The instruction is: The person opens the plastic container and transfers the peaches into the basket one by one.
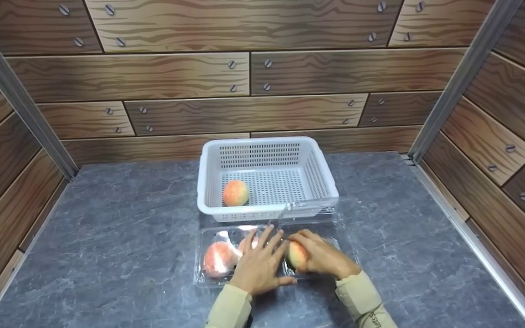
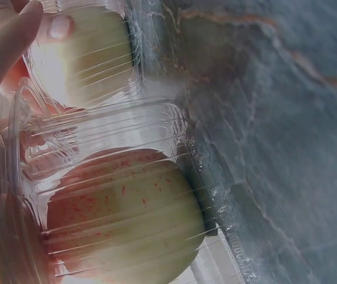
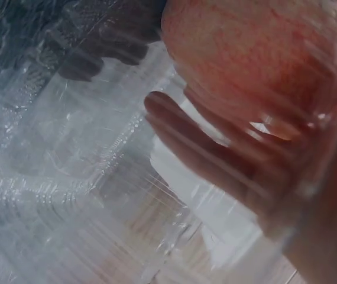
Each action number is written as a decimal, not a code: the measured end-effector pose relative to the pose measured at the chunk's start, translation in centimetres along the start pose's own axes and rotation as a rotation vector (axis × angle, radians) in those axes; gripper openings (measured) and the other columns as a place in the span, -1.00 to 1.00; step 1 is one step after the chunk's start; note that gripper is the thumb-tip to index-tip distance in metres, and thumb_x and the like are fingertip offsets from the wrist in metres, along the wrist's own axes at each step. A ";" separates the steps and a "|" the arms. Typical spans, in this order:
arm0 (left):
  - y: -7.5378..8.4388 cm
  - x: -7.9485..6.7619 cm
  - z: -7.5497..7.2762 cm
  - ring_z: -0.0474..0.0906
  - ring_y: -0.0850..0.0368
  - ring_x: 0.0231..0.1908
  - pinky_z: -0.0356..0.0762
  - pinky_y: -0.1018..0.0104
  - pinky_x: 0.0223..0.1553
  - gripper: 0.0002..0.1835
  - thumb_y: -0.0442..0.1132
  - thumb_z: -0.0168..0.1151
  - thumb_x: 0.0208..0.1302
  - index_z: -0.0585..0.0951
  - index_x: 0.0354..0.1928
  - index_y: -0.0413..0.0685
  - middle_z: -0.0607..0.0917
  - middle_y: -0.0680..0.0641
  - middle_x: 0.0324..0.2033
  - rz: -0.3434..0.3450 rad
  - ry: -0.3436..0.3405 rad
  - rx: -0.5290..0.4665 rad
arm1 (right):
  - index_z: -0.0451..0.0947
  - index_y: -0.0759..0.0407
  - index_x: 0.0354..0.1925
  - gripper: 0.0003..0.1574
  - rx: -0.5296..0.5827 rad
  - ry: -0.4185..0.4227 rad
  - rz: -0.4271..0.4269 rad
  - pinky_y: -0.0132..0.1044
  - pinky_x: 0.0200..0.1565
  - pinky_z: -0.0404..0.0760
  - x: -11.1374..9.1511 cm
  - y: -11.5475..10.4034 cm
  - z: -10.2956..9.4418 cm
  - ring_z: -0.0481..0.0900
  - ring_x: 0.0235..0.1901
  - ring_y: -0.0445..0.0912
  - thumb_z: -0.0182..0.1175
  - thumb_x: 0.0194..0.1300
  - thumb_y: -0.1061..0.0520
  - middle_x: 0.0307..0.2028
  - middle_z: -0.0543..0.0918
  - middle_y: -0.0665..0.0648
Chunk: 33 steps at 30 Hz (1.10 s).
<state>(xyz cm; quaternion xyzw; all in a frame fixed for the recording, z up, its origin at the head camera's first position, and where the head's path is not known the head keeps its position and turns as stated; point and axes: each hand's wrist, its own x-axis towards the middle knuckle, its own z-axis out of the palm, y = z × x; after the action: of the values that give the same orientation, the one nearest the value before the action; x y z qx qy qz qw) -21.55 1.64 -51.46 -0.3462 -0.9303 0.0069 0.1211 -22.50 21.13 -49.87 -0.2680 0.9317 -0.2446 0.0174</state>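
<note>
My left hand [image 1: 260,266] rests with spread fingers on the closed lid of a clear plastic fruit box [image 1: 202,279]. Inside that box lie red-and-yellow peaches; one peach [image 1: 219,259] shows at its left end, another is partly hidden by my fingers. Just to the right, my right hand [image 1: 324,257] grips a peach [image 1: 297,256] within a second clear box [image 1: 351,241], whose lid [image 1: 310,203] stands raised at the back. In the left wrist view, a peach [image 2: 127,213] shows large through plastic. The right wrist view shows curled fingers [image 3: 198,139] close under a peach [image 3: 251,53].
Behind the boxes stands a white slotted basket [image 1: 205,182] with one peach [image 1: 235,193] at its front left. The raised lid overlaps the basket's front right corner in the head view. Wood-patterned walls [image 1: 189,75] enclose the grey marbled table [image 1: 121,228] on three sides.
</note>
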 end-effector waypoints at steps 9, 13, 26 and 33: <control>0.1 0.0 0.0 -0.07 -0.06 0.34 -0.11 -0.18 0.24 -0.04 0.56 -0.14 -0.06 0.32 0.28 0.08 0.19 -0.03 0.33 -0.002 -0.014 0.019 | 0.43 0.21 0.04 -0.20 -0.069 0.050 -0.046 -0.11 -0.26 0.57 -0.1 0.1 -0.2 0.49 -0.20 0.02 0.39 -0.29 0.15 -0.08 0.45 0.13; 0.1 0.0 -0.1 -0.09 -0.05 0.34 -0.13 -0.17 0.25 -0.03 0.57 -0.15 -0.07 0.33 0.28 0.08 0.18 -0.03 0.33 -0.007 -0.020 0.020 | 0.44 0.19 0.02 -0.19 -0.065 0.061 -0.042 -0.10 -0.27 0.56 -0.1 0.1 -0.6 0.49 -0.21 0.01 0.41 -0.33 0.14 -0.12 0.46 0.11; 0.2 0.3 0.0 -0.09 -0.06 0.35 -0.14 -0.18 0.25 -0.02 0.57 -0.16 -0.07 0.33 0.28 0.05 0.20 -0.04 0.33 0.002 -0.019 0.001 | 0.45 0.16 0.01 -0.17 -0.024 0.059 -0.020 -0.16 -0.31 0.54 -0.5 0.2 -1.9 0.50 -0.25 -0.03 0.45 -0.35 0.08 -0.13 0.48 0.07; 0.1 0.1 0.0 -0.13 -0.06 0.35 -0.17 -0.17 0.25 -0.01 0.58 -0.19 -0.06 0.32 0.29 0.05 0.15 -0.04 0.34 -0.012 -0.041 -0.013 | 0.45 0.13 0.03 -0.16 0.015 0.051 0.007 -0.08 -0.30 0.55 -0.6 0.3 -2.5 0.49 -0.20 0.04 0.46 -0.34 0.09 -0.08 0.47 0.12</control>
<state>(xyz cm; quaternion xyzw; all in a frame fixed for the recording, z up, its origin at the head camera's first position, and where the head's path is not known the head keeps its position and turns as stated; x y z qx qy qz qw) -21.56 1.81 -51.39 -0.3410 -0.9347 0.0072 0.0998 -22.53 22.81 -47.91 -0.2583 0.9308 -0.2586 -0.0035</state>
